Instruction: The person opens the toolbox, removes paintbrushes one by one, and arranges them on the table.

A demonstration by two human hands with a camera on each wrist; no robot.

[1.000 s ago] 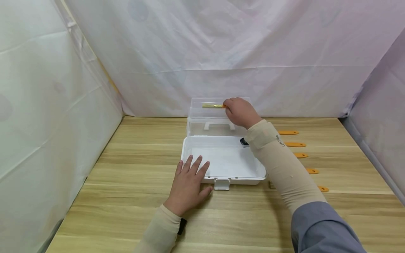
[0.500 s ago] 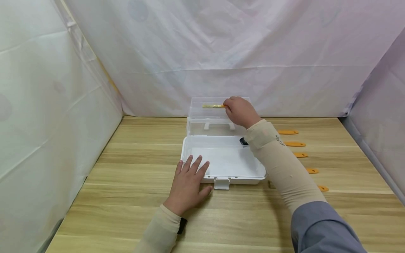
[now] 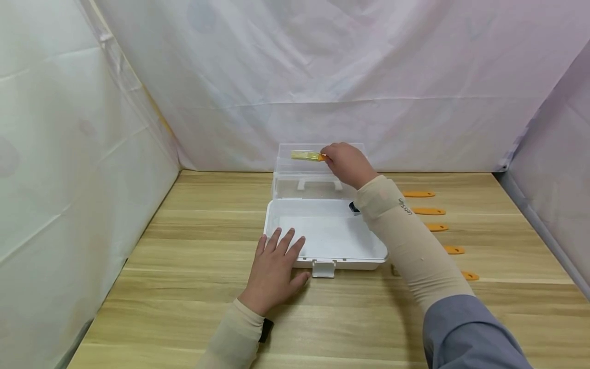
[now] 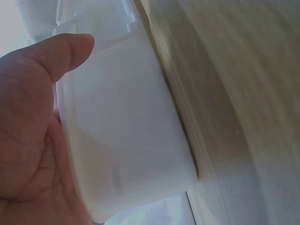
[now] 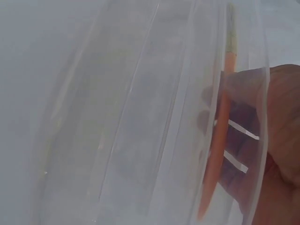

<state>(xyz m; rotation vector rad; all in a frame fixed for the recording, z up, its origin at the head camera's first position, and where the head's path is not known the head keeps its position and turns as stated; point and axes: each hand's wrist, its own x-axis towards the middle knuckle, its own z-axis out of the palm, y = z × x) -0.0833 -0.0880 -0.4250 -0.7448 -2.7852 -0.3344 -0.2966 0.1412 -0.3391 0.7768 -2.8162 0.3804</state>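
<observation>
A shallow white plastic box stands with its clear lid raised at the back. My left hand rests over its front left corner, fingers straight and spread. In the left wrist view the thumb lies along the box's front wall, close to the latch. My right hand holds a flat paintbrush by its orange handle at the upper part of the lid, bristles towards the left. Through the clear plastic in the right wrist view, the handle shows along the curled fingers.
Several orange handles lie in a column on the wooden table, right of the box and partly hidden by my right sleeve. A small black object shows at the box's back right. White cloth hangs behind.
The paintbrush has turned in my right hand, so its bristles now show their broad side. That hand has shifted slightly left. My left hand and the box stay put.
</observation>
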